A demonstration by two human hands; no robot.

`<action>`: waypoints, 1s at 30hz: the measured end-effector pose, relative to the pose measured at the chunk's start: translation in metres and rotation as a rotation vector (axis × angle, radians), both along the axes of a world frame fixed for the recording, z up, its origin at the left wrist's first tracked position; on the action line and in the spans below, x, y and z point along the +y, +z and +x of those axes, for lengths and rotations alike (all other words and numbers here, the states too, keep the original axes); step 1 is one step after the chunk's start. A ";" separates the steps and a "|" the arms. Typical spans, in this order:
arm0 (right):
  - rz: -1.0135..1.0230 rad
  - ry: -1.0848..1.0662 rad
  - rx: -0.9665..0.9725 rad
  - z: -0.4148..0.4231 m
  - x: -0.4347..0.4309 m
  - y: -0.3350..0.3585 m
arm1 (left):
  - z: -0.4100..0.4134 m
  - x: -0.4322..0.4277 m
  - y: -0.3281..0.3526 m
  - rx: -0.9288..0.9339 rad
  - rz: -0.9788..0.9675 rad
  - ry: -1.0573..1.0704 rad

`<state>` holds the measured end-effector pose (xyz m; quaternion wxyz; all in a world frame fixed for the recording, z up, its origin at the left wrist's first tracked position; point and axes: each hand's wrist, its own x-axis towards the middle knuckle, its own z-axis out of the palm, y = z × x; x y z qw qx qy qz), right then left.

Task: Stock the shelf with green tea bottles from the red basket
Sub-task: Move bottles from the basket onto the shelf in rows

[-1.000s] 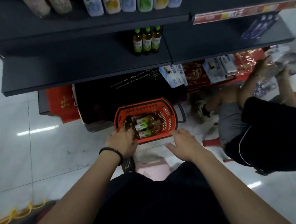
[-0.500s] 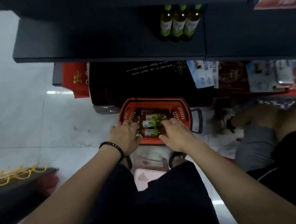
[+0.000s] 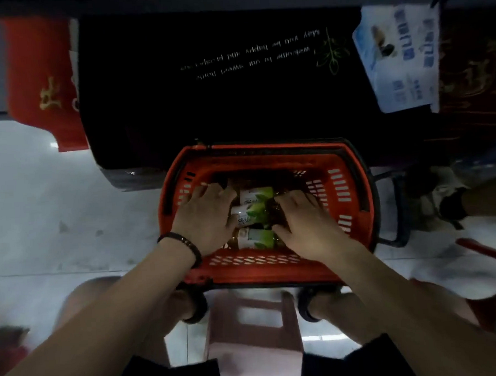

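Observation:
The red basket [image 3: 353, 182] stands on the floor in front of me, in the middle of the view. Three green tea bottles [image 3: 255, 214] with green labels lie on their sides in it, stacked front to back. My left hand [image 3: 205, 216], with a dark bracelet on the wrist, lies inside the basket with its fingers spread over the bottles' left ends. Over the dark right ends of the bottles my right hand [image 3: 306, 222] has its fingers curled; whether it grips one is hidden. No bottle is lifted. The shelf board is out of view.
A black box with white lettering [image 3: 235, 82] fills the space behind the basket, with a red box [image 3: 43, 83] to its left and a blue-white package [image 3: 398, 56] to its right. A pink stool [image 3: 254, 325] sits between my legs. Another person's foot [image 3: 448, 203] is at the right.
The view has tilted down and closer, so the shelf with its three bottles has left the frame. Both hands have gone from the basket's near rim deeper inside, onto the bottles.

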<state>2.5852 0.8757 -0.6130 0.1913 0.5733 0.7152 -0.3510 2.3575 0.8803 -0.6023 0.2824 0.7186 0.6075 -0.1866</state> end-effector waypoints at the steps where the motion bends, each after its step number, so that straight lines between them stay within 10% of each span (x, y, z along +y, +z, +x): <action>1: 0.001 0.014 0.001 0.000 0.002 -0.021 | -0.001 0.001 -0.024 -0.007 0.010 -0.001; 8: 0.044 0.133 0.001 -0.007 0.032 -0.085 | 0.005 0.044 -0.109 0.025 0.037 -0.189; 30: 0.177 -0.147 0.017 0.027 -0.089 -0.077 | 0.015 -0.090 -0.024 0.077 -0.033 -0.219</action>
